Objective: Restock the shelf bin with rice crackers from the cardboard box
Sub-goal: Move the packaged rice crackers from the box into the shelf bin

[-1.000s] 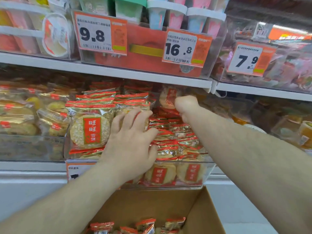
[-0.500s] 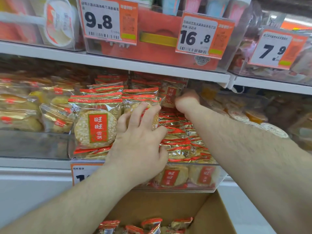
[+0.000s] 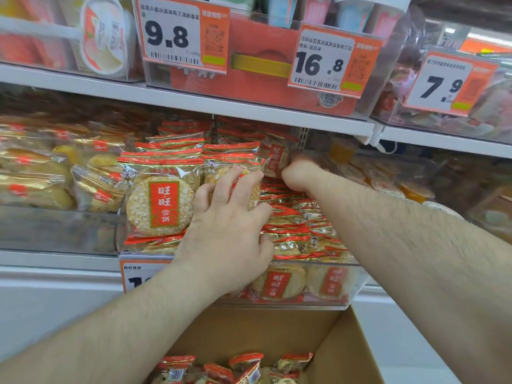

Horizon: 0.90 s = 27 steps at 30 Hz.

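White metal shelving (image 3: 194, 102) spans the frame, orange price tags 9.8, 16.8, 7.9 across the top. Brown cardboard box (image 3: 343, 353) at bottom centre holds red-gold rice cracker packets (image 3: 243, 367). Clear plastic shelf bin (image 3: 318, 284) at centre is stacked with packets marked 旺旺. Left hand (image 3: 230, 234), fingers spread, presses an upright packet (image 3: 250, 189). Right hand (image 3: 297, 176) reaches to the back; grip hidden.

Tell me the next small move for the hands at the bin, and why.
Probably draw the right hand back out and reach down to the box for more crackers: it is deep in the bin, the left hand steadies the upright packs, and the right side sits lower.
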Available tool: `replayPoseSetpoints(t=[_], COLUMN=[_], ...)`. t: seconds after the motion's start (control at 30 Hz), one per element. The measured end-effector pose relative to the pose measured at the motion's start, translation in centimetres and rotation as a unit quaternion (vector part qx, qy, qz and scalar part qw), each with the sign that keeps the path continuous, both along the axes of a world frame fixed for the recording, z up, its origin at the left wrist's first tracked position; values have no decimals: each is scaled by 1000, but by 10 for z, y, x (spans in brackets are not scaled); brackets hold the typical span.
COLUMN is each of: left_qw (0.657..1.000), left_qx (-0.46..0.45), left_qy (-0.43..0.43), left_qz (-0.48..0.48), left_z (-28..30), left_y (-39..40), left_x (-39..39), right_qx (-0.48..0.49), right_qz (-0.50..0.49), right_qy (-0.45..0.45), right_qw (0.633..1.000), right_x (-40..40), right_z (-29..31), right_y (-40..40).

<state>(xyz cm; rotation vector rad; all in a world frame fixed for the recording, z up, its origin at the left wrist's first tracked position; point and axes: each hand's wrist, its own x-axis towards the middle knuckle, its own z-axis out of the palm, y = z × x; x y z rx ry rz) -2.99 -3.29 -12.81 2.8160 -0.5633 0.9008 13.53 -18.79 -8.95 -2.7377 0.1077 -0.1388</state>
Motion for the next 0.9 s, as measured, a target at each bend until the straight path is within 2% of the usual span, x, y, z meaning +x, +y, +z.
replayPoseSetpoints(t=[0.13,0.3,0.47,0.57,0.67,0.73,0.83,0.9], left_qw=[1000,999,998,986,967,957,922,883], left_qx=[-7,-33,-40,-5,-3,27,108,125], left_qy=[-2,2,-48,-88,11,115,315,426], left_qz=[1,-1,-30,-140,-254,-265,-198,-152], left_z=[1,8,12,5,-21,-42,-71,-87], left_y=[0,-1,-6,-1,16,24,25,24], left_x=[0,-8,-33,-52,-69,-78,-75,-68], right_qx=[54,104,105,123,135,133,57,-35], right_qz=[-13,-18,33,104,204,233,245,227], right_qy=[-3,-42,-182,-297,-331,-290,-161,12], right_qw=[998,993,977,941,911,919,954,973], right_x=[-9,-58,-143,-195,-231,-242,-238,-224], right_z=[0,11,15,-7,-52,-90,-151,-190], right_y=[-12,-12,-6,-5,-11,-15,-20,-24])
